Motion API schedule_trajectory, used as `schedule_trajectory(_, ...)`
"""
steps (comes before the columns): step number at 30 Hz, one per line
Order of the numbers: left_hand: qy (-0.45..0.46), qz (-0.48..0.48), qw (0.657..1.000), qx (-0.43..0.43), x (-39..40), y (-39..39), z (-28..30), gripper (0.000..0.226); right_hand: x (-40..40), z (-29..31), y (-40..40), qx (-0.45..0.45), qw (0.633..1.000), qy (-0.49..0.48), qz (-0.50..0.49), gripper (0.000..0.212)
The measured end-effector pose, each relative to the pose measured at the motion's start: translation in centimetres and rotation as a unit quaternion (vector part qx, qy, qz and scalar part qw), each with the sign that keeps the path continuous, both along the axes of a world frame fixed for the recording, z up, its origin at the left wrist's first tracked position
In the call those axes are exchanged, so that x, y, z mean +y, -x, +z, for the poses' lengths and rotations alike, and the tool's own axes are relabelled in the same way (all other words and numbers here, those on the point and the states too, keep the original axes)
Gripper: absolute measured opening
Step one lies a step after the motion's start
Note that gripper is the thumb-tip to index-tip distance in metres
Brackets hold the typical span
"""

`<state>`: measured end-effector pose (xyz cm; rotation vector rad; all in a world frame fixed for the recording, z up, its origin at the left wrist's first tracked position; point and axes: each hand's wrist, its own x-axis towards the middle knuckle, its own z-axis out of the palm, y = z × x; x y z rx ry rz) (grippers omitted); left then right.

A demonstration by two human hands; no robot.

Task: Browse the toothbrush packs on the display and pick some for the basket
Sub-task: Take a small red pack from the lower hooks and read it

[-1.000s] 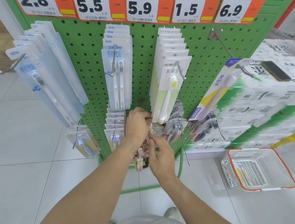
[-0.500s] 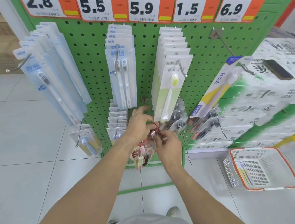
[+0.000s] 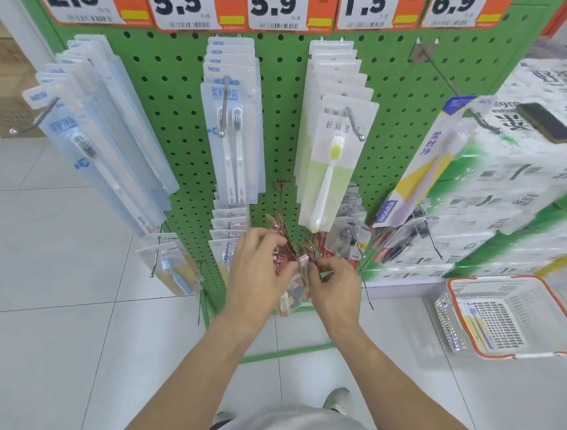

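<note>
Below the green pegboard (image 3: 176,97), hands on red packs (image 3: 283,245)

Both hands, left hand (image 3: 259,271) and right hand (image 3: 336,282), meet at the low packs (image 3: 286,248) on the pegboard (image 3: 175,87). Above the hands hang three rows of toothbrush packs (image 3: 234,133). Right of the hands, the basket (image 3: 510,318) sits on the floor (image 3: 46,338), with one pack in it, below stacked cartons (image 3: 529,176).

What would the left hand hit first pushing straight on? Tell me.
Probably the red packs its fingers already touch; the left hand points at the green pegboard behind them, though depth is unclear.
</note>
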<state>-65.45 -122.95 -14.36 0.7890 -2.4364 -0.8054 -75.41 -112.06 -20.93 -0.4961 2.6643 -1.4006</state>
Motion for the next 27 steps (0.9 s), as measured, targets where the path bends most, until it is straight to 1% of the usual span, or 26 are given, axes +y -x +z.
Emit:
schedule_trajectory(2, 0.004, -0.012, 1.0, -0.027, 0.3, -0.4, -0.4, 0.038, 0.5, 0.1, -0.2, -0.003, 1.0, 0.008, -0.001, 0.013)
schedule_trajectory(3, 0.011, -0.017, 0.999, -0.03, 0.4, -0.5, -0.5, 0.034, 0.8, 0.2, -0.3, -0.003, 1.0, 0.011, 0.001, 0.013)
schedule_trajectory(5, 0.029, -0.022, 0.999, -0.02, 0.4, -0.6, -0.8, 0.024, 1.4, 0.4, -0.6, -0.003, 1.0, 0.017, 0.007, 0.013)
schedule_trajectory(6, 0.036, -0.02, 0.999, -0.011, 0.4, -0.5, -1.0, 0.023, 1.7, 0.6, -0.8, -0.005, 1.0, 0.019, 0.01, 0.012)
schedule_trajectory(9, 0.039, -0.013, 0.999, 0.004, 0.3, -0.4, -1.2, 0.024, 2.7, 1.2, -1.2, -0.028, 0.999, 0.038, 0.01, 0.009)
schedule_trajectory(14, 0.03, -0.017, 0.999, 0.009, 0.4, -0.6, -0.8, 0.027, 4.1, 3.3, -1.8, -0.036, 0.996, 0.083, 0.008, 0.018)
schedule_trajectory(17, 0.023, -0.015, 1.0, 0.015, 0.6, -0.8, -0.4, 0.029, 4.6, 4.1, -1.9, -0.041, 0.992, 0.12, -0.001, 0.014)
schedule_trajectory(19, 0.02, -0.006, 0.999, 0.035, 1.0, -1.0, 0.0, 0.027, 4.8, 4.6, -1.7, -0.035, 0.989, 0.144, 0.018, 0.014)
schedule_trajectory(20, 0.015, -0.008, 0.998, 0.059, 1.2, -1.2, 0.3, 0.023, 4.9, 4.9, -1.6, -0.033, 0.987, 0.153, 0.034, 0.017)
schedule_trajectory(22, 0.005, -0.026, 0.993, 0.117, 1.6, -1.6, 0.9, 0.019, 5.2, 5.5, -1.3, -0.023, 0.987, 0.149, 0.06, 0.023)
schedule_trajectory(24, -0.014, -0.034, 0.988, 0.152, 2.1, -2.1, 1.6, 0.02, 5.5, 5.8, -1.1, -0.013, 0.987, 0.14, 0.074, 0.022)
schedule_trajectory(26, -0.044, -0.031, 0.987, 0.148, 3.0, -2.5, 2.4, 0.021, 5.9, 5.9, -1.0, -0.03, 0.986, 0.144, 0.079, 0.014)
schedule_trajectory(27, -0.067, -0.031, 0.989, 0.131, 3.5, -2.7, 2.6, 0.025, 6.2, 6.0, -0.9, -0.048, 0.984, 0.15, 0.083, 0.009)
